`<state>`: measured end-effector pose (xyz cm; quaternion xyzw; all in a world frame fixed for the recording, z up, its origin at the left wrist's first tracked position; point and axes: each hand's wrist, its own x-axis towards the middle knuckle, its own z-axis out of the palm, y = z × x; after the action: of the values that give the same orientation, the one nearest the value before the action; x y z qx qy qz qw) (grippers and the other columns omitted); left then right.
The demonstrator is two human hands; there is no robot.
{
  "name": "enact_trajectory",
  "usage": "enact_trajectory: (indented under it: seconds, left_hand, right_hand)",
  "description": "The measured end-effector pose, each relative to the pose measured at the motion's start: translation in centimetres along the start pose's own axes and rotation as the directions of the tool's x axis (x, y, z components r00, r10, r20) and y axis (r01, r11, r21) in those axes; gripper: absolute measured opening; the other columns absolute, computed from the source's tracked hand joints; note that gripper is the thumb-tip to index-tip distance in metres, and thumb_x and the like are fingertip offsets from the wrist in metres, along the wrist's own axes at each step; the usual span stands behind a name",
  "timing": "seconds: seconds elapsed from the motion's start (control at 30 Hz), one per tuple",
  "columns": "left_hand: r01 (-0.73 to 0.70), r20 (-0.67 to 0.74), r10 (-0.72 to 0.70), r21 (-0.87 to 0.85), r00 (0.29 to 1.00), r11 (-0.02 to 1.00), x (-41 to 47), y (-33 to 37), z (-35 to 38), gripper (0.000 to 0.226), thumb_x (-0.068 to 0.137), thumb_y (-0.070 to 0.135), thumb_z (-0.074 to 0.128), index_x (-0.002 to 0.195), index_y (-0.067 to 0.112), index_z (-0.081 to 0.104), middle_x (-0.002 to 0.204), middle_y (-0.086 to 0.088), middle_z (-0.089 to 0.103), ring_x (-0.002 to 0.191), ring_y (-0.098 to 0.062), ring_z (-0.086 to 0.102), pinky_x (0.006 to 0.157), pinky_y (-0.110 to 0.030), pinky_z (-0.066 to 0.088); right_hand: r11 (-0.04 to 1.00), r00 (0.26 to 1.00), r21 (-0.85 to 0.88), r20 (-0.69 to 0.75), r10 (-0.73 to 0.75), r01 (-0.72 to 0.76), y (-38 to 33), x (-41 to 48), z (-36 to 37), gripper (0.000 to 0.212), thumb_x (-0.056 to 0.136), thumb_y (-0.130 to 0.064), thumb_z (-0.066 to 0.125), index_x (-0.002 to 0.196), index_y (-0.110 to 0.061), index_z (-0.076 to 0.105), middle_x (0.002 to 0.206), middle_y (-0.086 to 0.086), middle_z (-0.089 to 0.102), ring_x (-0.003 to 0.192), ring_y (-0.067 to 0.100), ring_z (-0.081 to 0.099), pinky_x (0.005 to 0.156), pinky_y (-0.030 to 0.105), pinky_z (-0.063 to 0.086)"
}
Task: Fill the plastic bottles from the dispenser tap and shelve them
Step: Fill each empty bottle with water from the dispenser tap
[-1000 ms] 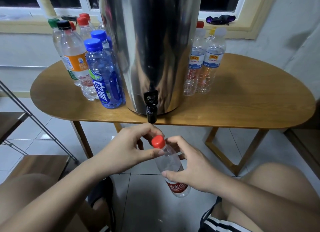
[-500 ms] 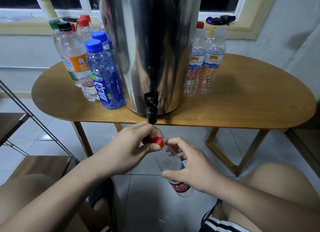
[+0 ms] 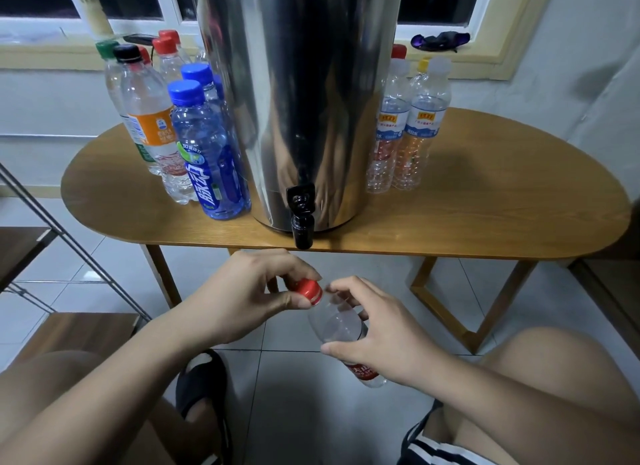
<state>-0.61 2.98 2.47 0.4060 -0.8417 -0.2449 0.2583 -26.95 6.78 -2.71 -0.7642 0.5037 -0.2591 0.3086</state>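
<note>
Clear bottle held tilted, low in front of the bench, just below and slightly right of the tap; no water is made out inside, so it is judged unfilled. Red cap sits at the neck and is pinched between thumb and fingertips of the left hand, probably for unscrewing; whether it is seated on the thread cannot be told. Bottle body is wrapped by the curled fingers of the right hand, likely to stop it turning with the cap. Position close under the tap is judged deliberate, for a short move to filling. Steel dispenser is set at the bench edge so the tap overhangs. Capped bottles are grouped left and right of it. Wooden shelf is seen far left, near the floor.
</note>
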Motion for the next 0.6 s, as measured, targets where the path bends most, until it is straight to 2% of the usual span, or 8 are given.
enact_trajectory:
  seconds: [0.07, 0.13, 0.33, 0.47, 0.6]
  left_hand:
    - [0.022, -0.051, -0.02, 0.032, 0.999, 0.999, 0.0, 0.2, 0.2, 0.03, 0.089, 0.058, 0.076, 0.105, 0.033, 0.078, 0.095, 0.02, 0.074, 0.093, -0.006, 0.069, 0.073, -0.013, 0.048]
    - [0.043, -0.076, -0.04, 0.045, 0.996, 0.998, 0.0, 0.3, 0.2, 0.035, 0.089, 0.067, 0.07, 0.097, 0.033, 0.077, 0.088, 0.02, 0.073, 0.089, -0.007, 0.068, 0.069, -0.015, 0.047]
    - [0.083, -0.151, -0.08, 0.011, 0.985, 0.996, 0.3, -1.0, -1.3, 0.028, 0.087, 0.058, 0.078, 0.097, 0.031, 0.078, 0.089, 0.017, 0.076, 0.091, -0.006, 0.071, 0.07, -0.009, 0.044]
    - [0.165, -0.227, -0.131, 0.136, 0.965, 0.977, 0.3, -2.7, -2.9, 0.025, 0.089, 0.058, 0.079, 0.097, 0.034, 0.074, 0.091, 0.016, 0.073, 0.09, -0.008, 0.069, 0.071, -0.016, 0.047]
    - [0.238, -0.288, -0.166, 0.234, 0.943, 0.943, 0.7, -4.6, -3.8, 0.029, 0.089, 0.055, 0.079, 0.111, 0.038, 0.074, 0.098, 0.02, 0.067, 0.09, -0.003, 0.066, 0.074, -0.022, 0.051]
  right_hand:
    - [1.0, 1.0, -0.001, -0.007, -0.004, 0.004, -0.1, 0.0, 0.2, 0.071, 0.076, -0.047, 0.095, 0.134, -0.046, 0.054, 0.127, -0.026, 0.058, 0.122, -0.005, 0.057, 0.095, 0.009, 0.043]
    - [1.0, 1.0, -0.008, -0.014, -0.005, 0.005, -0.2, 0.1, 0.3, 0.071, 0.076, -0.047, 0.095, 0.133, -0.047, 0.053, 0.127, -0.026, 0.057, 0.122, -0.006, 0.056, 0.094, 0.007, 0.041]
    - [1.0, 1.0, 0.0, -0.03, 0.005, -0.005, 0.1, 0.7, 0.4, 0.069, 0.073, -0.048, 0.096, 0.128, -0.045, 0.054, 0.125, -0.025, 0.059, 0.121, -0.002, 0.057, 0.095, 0.017, 0.047]
    - [1.0, 0.998, 0.015, -0.058, 0.018, -0.017, 0.4, 1.2, 0.4, 0.07, 0.073, -0.043, 0.097, 0.128, -0.043, 0.055, 0.125, -0.024, 0.061, 0.121, -0.003, 0.057, 0.093, 0.011, 0.045]
    - [0.999, 0.996, 0.033, -0.085, 0.042, -0.039, 0.3, 2.1, 0.5, 0.072, 0.074, -0.044, 0.097, 0.132, -0.043, 0.054, 0.127, -0.026, 0.062, 0.12, -0.006, 0.057, 0.092, 0.007, 0.044]
